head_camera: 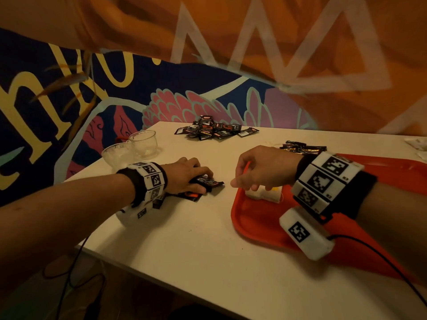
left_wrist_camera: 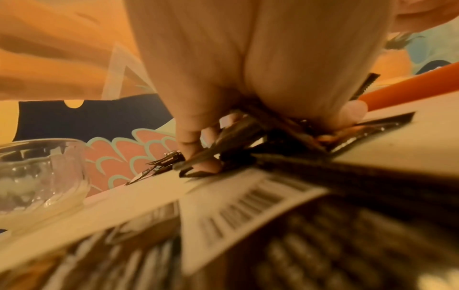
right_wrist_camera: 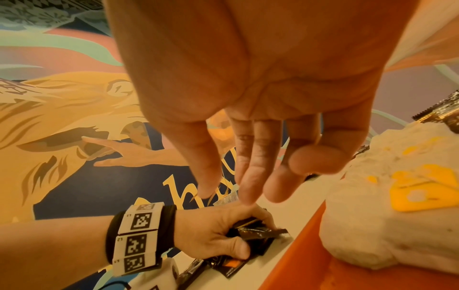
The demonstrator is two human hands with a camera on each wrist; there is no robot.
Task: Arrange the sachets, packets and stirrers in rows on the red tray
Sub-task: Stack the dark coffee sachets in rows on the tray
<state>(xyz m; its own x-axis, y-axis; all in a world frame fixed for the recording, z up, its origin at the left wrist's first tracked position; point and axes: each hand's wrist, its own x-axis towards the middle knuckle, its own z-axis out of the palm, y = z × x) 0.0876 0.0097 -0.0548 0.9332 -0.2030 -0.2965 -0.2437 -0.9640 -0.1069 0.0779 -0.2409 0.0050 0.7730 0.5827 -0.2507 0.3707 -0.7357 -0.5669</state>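
Your left hand [head_camera: 184,175] was clamped on a bunch of small dark glossy sachets [head_camera: 209,182] on the white tabletop [head_camera: 196,239], at about nine o'clock from the red plastic tray [head_camera: 254,218]. Your right hand [head_camera: 261,167] hung with loose, empty fingers over the tray's near-left corner, beside the soft white packets with yellow labels [head_camera: 263,192]. Gripped unevenly, those slick sachets could have fanned and slipped out during the carry, or knocked the white packets out of line.

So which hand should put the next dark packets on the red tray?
Probably the left hand: it already grips a bunch of dark sachets on the table. The right hand hangs open and holds nothing at the red tray edge.
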